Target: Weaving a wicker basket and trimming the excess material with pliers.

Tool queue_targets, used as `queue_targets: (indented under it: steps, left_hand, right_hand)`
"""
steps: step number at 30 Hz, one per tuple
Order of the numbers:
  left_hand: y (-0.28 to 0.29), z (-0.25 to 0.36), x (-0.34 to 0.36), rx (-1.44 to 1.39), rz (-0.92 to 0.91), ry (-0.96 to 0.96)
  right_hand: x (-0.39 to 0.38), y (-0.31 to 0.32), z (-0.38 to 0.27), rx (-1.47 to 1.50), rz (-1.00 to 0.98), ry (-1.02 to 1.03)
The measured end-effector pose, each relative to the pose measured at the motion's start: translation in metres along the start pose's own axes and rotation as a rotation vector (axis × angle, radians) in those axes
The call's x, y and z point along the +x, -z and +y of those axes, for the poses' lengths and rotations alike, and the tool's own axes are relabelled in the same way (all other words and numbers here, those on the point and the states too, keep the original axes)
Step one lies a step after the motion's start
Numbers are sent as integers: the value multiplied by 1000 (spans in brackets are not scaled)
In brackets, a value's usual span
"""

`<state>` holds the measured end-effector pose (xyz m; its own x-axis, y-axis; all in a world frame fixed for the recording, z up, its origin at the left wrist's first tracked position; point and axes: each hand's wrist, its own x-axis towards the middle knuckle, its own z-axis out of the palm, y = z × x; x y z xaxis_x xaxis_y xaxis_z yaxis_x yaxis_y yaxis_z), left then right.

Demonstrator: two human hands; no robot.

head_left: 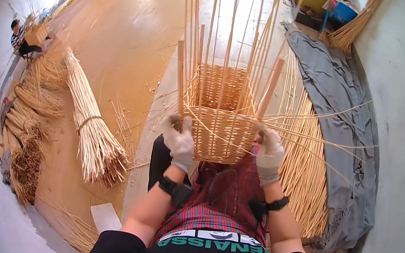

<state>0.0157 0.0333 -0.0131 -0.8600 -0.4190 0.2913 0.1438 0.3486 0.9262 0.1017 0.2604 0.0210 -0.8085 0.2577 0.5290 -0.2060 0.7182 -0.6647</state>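
A half-woven wicker basket (223,139) rests against my lap, its near wall facing me. Thin upright willow rods rise from its rim, with thicker wooden stakes (179,75) at the corners. My left hand (179,140), in a white glove, is closed on the near left corner, thumb up against the weave. On the near right corner, my gloved right hand (269,154) is closed too, where several loose weaving rods (318,137) fan out to the right. One loose rod slants across the near wall. The fingertips behind the corners are partly hidden.
A tied willow bundle (92,127) lies on the floor at left, with more bundles (27,118) along the wall. Loose rods (303,181) lie at right beside a grey cloth (346,118). Another person (27,38) sits far left. A blue basin (344,12) stands far right.
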Motion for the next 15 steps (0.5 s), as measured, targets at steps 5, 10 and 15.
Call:
queue_targets:
  steps: [5,10,15]
  left_hand:
    - [-22,79,-40,184,-300,-833]
    - [-76,101,-32,714,-815,-428]
    - [-62,105,-6,635,-732,-418]
  right_hand:
    - [-62,5,31,189,6,-46]
    - [-65,-1,3,-279,-241,232]
    - [-65,12,23,-336,-154,178]
